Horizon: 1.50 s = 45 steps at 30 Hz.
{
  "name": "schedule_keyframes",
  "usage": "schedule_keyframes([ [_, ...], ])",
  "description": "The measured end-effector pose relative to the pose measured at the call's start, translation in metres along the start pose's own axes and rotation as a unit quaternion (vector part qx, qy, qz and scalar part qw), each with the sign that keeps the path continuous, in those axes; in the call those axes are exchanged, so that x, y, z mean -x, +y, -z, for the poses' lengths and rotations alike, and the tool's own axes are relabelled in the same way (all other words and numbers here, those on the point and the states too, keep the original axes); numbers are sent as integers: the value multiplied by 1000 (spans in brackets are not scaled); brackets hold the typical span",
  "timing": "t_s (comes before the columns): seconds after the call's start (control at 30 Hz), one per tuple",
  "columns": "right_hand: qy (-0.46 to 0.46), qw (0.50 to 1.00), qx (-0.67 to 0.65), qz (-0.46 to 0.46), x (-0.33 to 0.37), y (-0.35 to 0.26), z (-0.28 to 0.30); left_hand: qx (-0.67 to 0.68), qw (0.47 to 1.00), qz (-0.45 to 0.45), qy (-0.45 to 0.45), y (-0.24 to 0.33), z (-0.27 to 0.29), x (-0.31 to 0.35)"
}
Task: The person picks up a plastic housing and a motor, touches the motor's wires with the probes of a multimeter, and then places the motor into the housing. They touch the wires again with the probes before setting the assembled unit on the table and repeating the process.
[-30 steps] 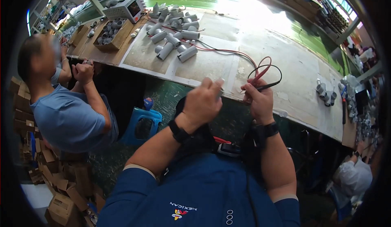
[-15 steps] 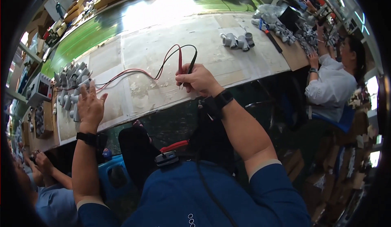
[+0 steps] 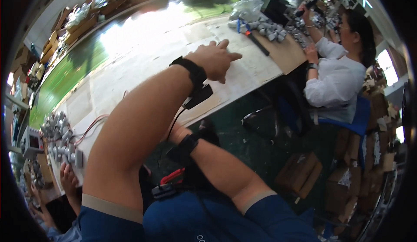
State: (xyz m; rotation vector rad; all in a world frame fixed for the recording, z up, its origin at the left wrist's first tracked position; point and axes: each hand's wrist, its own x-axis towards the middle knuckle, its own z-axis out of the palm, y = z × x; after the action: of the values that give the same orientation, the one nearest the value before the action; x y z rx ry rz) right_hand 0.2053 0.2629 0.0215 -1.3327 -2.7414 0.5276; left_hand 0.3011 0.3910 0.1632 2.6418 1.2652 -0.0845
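Note:
My left arm stretches across in front of me to the right, over my right forearm. At its end my left hand (image 3: 213, 60) is open, its fingers spread low over the white worktop (image 3: 191, 107). What lies directly beneath the palm is hidden. My right hand (image 3: 176, 132) sits near the table's front edge; my left forearm covers its fingers, so what they hold cannot be seen. Red and black test leads (image 3: 92, 124) run from the left across the worktop and vanish behind my left arm. Grey pipe fittings (image 3: 67, 153) lie in a group at the far left.
A boxy meter (image 3: 32, 142) stands at the left edge. Toward the right lie a black-handled tool (image 3: 257, 42), more grey fittings (image 3: 273, 30) and a clear plastic bag (image 3: 246, 9). A co-worker in white (image 3: 334, 75) sits at right; another person's hand (image 3: 68, 179) shows at lower left.
My left hand has left the fittings at the left and swung over to the right. My right hand has drawn back toward me, behind the left forearm. The view has turned rightward.

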Motion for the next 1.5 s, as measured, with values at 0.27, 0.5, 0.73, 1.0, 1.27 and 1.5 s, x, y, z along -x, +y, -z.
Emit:
schedule_keyframes([
  [0.27,188,870,-381,251,-4,54,-47,-53,997,-16,45,-17,-36,-73],
  [0.5,257,839,-429,214,1,49,-37,13,996,61,-60,-53,-22,-33],
  [0.73,20,856,-493,153,-15,-23,-17,-60,975,176,-120,-160,-17,86],
  [1.0,-46,885,-435,158,-19,-57,-7,-62,945,273,-167,-205,-15,193],
  [1.27,-64,891,-423,151,-13,-58,-7,10,979,202,13,-215,-17,196],
  [1.5,-63,804,-571,153,-24,-61,-43,54,984,-21,-167,-102,-16,130],
])
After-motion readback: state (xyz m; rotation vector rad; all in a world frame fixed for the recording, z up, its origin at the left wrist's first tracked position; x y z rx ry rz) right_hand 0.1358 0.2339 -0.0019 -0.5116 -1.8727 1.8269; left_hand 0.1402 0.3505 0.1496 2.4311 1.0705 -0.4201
